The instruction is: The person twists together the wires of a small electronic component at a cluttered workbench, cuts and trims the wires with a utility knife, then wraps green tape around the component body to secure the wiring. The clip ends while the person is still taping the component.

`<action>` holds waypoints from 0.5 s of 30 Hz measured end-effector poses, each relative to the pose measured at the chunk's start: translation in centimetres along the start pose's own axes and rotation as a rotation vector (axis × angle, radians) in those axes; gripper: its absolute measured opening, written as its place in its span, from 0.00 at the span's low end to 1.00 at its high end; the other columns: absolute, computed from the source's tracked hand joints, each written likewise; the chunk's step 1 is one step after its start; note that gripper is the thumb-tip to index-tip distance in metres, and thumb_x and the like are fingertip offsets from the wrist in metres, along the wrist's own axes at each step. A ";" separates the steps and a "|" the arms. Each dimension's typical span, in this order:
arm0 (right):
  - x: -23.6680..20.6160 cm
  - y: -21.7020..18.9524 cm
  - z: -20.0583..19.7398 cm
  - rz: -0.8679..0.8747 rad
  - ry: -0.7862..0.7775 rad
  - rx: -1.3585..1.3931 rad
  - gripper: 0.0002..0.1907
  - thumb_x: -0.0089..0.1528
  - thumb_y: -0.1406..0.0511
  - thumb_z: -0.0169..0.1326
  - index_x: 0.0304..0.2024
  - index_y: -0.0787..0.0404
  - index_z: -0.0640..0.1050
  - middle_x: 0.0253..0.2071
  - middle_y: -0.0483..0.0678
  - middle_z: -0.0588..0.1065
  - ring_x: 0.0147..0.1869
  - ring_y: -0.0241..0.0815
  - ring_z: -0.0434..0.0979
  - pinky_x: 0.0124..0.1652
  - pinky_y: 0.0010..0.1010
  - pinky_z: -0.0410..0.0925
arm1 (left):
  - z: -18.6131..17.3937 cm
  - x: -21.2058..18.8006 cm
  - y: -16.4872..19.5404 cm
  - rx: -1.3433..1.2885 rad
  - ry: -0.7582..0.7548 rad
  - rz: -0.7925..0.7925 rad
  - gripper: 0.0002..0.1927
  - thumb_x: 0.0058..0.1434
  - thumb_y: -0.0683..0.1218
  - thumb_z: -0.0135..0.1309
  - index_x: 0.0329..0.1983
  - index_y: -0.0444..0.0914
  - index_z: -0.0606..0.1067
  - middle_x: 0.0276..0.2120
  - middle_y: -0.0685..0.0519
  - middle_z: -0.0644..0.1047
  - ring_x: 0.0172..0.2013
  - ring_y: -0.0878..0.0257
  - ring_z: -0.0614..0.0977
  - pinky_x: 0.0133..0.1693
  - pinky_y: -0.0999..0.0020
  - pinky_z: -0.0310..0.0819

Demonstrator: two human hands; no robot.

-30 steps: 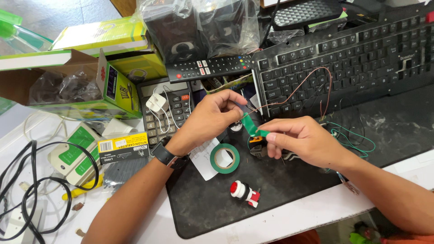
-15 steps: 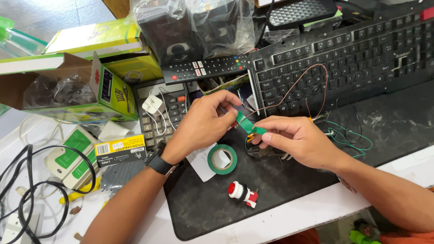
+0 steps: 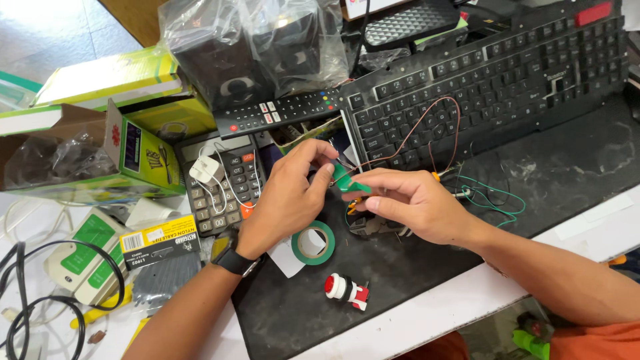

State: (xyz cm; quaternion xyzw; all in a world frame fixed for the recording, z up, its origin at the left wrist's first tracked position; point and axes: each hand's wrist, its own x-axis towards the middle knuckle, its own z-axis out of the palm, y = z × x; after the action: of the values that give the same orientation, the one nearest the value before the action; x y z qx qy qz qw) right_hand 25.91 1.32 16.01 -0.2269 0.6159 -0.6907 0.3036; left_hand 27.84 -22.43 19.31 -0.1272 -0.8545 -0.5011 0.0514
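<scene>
My left hand and my right hand meet over a black mat. Between their fingertips is a strip of green tape, wrapped around a thin wire joint. My left thumb and forefinger pinch the strip's upper end; my right fingers hold its lower end and the wire. A thin red-brown wire loops from there over the black keyboard. Green wires trail to the right of my right hand. The green tape roll lies flat below my left hand. A red and white push button lies nearer me.
A calculator with a white charger on it, a black remote and bagged black speakers lie behind my hands. Green and yellow boxes, black cables and a cable tester crowd the left. The white table edge runs in front.
Both hands stay together on the green tape. My left fingers have shifted along the strip, and the view has moved slightly.
</scene>
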 end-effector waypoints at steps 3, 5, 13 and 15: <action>0.1 0.2 0.0 0.052 -0.023 0.002 0.24 0.66 0.70 0.52 0.65 0.66 0.72 0.55 0.53 0.80 0.58 0.37 0.78 0.54 0.30 0.73 | 0.1 0.0 -0.3 0.041 0.048 0.106 0.07 0.67 0.38 0.51 0.48 0.32 0.71 0.40 0.47 0.77 0.40 0.59 0.81 0.43 0.64 0.75; 0.2 0.3 0.0 0.072 -0.033 -0.010 0.25 0.66 0.70 0.53 0.66 0.65 0.71 0.55 0.52 0.79 0.57 0.35 0.78 0.52 0.29 0.73 | 0.1 0.0 -0.4 0.032 0.073 0.075 0.07 0.67 0.37 0.51 0.47 0.32 0.70 0.39 0.47 0.76 0.38 0.59 0.80 0.41 0.64 0.75; 0.0 0.4 0.1 0.035 -0.040 -0.022 0.24 0.66 0.70 0.52 0.66 0.64 0.72 0.55 0.52 0.79 0.56 0.37 0.79 0.51 0.30 0.73 | 0.2 0.5 -1.0 -0.078 0.079 -0.196 0.07 0.63 0.39 0.54 0.42 0.33 0.73 0.29 0.53 0.78 0.30 0.67 0.80 0.32 0.70 0.75; 0.0 0.3 0.0 0.023 -0.053 -0.011 0.24 0.66 0.70 0.52 0.65 0.65 0.72 0.55 0.52 0.79 0.56 0.37 0.79 0.54 0.30 0.73 | 0.0 0.7 -1.2 -0.128 0.065 -0.246 0.06 0.62 0.40 0.54 0.41 0.34 0.73 0.29 0.54 0.78 0.30 0.69 0.80 0.32 0.72 0.76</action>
State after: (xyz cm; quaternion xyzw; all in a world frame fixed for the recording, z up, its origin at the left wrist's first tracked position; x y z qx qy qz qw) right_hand 25.97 1.28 15.76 -0.2398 0.6140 -0.6775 0.3263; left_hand 26.82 -22.91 18.43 -0.0083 -0.8278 -0.5609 0.0090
